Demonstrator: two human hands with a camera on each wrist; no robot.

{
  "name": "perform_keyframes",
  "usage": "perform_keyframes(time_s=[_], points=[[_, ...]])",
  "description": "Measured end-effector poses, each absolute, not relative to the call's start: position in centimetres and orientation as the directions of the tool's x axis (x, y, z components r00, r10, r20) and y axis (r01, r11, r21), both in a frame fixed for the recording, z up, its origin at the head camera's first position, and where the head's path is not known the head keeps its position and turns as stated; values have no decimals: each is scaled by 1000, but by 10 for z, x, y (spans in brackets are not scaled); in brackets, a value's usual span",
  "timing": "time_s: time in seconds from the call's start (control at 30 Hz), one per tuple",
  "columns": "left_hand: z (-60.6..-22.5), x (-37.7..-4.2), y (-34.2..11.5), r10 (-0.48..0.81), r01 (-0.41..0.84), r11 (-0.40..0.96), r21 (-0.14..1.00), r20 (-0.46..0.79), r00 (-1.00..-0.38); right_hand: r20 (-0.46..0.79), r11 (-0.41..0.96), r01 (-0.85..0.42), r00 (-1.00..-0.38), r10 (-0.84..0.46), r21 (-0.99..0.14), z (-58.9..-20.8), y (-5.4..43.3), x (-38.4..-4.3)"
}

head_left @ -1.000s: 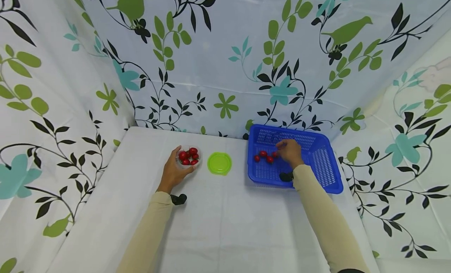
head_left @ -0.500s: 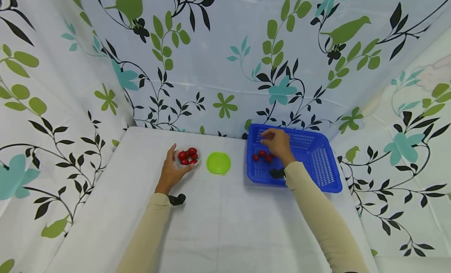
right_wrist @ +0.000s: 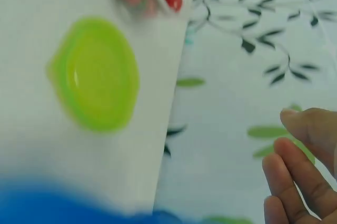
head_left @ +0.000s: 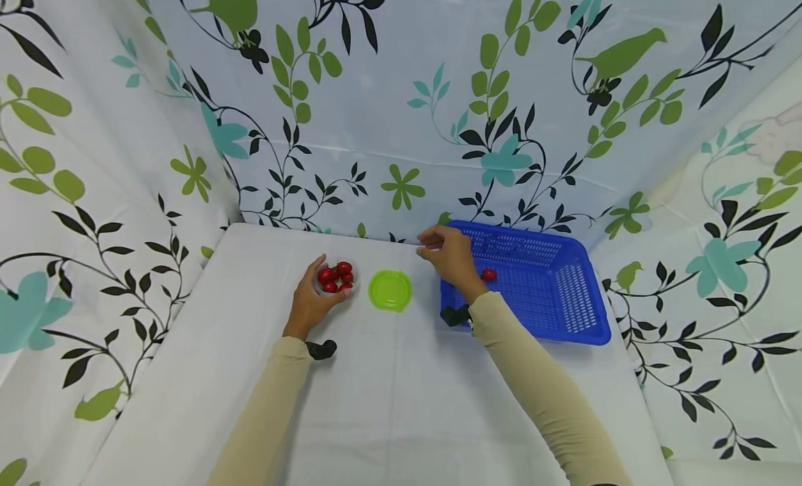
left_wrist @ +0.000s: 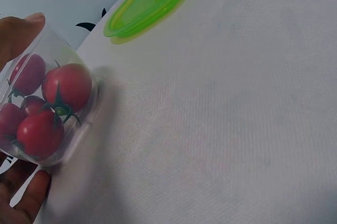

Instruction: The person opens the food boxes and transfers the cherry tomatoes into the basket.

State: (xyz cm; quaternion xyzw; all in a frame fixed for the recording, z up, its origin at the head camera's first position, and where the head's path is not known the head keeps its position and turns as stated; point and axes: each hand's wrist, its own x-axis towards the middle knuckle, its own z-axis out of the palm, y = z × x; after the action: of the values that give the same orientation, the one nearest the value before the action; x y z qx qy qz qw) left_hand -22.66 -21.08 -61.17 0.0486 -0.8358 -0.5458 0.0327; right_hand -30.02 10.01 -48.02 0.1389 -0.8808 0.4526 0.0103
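My left hand holds a small clear plastic tub on the white table, thumb on one side and fingers on the other. Several red cherry tomatoes with green stems lie in it. Just right of the tub lies a bright green lid. My right hand hovers over the left edge of a blue plastic basket, reaching toward the lid. In the right wrist view its thumb and fingers are apart, and nothing shows between them. Red tomatoes sit in the basket, partly hidden by that hand.
A white cloth covers the table. Behind it and at both sides hangs a patterned curtain. The basket takes up the table's back right corner. Each wrist wears a dark camera mount.
My right hand has risen from among the tomatoes in the basket and moved left, toward the lid. The left hand stays on the tub.
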Motion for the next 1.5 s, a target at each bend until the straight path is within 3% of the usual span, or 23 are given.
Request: perform_keyframes(time_s=[0.77, 1.5], points=[[-612, -226, -208, -153, -87, 396, 914, -28, -988, 67, 534, -232, -948, -310, -813, -527, -22, -284], [-615, -228, -213, -140, -90, 411, 907, -34, -990, 1, 611, -205, -949, -316, -765, -549, -75, -277]])
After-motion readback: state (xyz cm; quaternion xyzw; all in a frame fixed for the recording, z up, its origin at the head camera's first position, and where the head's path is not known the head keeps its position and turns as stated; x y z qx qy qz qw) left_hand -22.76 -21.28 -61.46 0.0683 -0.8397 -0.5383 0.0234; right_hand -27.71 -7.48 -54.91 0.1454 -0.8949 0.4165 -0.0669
